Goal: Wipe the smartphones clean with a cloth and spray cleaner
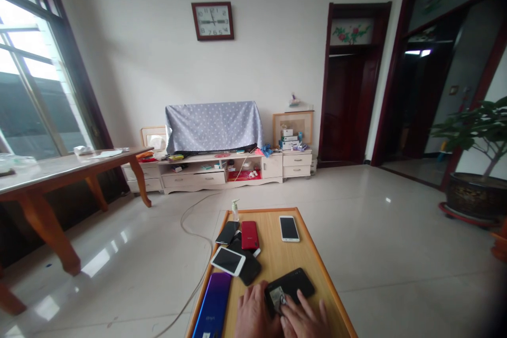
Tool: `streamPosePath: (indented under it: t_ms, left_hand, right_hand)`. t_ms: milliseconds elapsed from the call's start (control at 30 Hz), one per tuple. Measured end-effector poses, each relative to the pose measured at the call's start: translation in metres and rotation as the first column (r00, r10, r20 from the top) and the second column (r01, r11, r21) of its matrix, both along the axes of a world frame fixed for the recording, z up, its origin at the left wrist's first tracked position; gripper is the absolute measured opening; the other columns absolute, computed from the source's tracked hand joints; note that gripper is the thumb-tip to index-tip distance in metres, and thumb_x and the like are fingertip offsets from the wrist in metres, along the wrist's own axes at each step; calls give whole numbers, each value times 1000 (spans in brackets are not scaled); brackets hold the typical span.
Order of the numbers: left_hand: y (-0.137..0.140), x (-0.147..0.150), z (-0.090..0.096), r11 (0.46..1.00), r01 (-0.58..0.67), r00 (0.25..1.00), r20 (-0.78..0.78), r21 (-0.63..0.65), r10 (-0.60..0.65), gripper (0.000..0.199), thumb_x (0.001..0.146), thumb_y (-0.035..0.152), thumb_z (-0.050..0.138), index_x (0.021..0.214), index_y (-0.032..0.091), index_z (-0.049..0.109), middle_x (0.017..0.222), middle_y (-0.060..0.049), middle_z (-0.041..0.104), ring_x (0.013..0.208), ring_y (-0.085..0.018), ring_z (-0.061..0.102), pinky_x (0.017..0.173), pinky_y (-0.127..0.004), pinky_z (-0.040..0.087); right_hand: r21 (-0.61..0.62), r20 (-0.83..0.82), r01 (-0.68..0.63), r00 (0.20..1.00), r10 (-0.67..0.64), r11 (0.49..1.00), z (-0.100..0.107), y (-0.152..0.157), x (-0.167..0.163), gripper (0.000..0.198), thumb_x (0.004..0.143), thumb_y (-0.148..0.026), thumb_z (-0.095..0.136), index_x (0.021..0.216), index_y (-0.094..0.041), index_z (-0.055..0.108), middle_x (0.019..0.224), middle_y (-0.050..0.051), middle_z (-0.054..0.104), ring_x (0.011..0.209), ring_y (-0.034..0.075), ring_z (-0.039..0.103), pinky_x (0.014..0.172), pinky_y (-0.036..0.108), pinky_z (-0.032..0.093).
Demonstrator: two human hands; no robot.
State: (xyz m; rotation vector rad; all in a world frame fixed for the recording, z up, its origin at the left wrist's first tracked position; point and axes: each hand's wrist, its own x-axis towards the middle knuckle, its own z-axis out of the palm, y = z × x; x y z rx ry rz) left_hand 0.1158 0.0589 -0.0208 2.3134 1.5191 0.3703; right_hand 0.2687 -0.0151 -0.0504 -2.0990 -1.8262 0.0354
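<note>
A black phone (pixel 298 281) lies tilted across the near end of a small wooden table (pixel 273 222). My left hand (pixel 253 312) grips its left edge with curled fingers. On the phone's left part is a small pale wipe or cloth (pixel 278 297). Fingertips of my right hand (pixel 304 319) press on that piece, with the other fingers spread over the phone. Left of my hands lies a blue-purple phone (pixel 213 303). Farther back, a white phone (pixel 228 261) rests on a pile of dark phones (pixel 250 269), beside a red phone (pixel 250 235).
Another white phone (pixel 289 228) lies at the table's far right. A pump bottle (pixel 235 210) stands at its far left corner. A cable (pixel 193 289) runs along the floor. Beyond are a low cabinet (pixel 194 180), a larger table (pixel 99 161) and a potted plant (pixel 475 195).
</note>
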Motion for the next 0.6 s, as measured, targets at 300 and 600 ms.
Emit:
streamPosePath:
  t_ms: [300,600]
  left_hand:
    - [1,-1,8,1000,19,1000,0,-24,-19,69,65,32,60,133,27,53,135,-5,62,129,-26,49,104,-35,34]
    - [-2,-1,10,999,28,999,32,-21,-27,58,79,45,54,134,25,53,135,-7,62,128,-27,51,102,-37,36]
  right_hand:
    - [-39,-40,14,999,-16,999,18,-2,34,36,97,-49,41,119,-48,69,134,-5,64,132,36,53,111,75,26]
    - [-25,-116,-59,992,55,998,45,23,-14,40,100,-39,35,120,-42,70,132,-1,66,133,32,52,115,71,17]
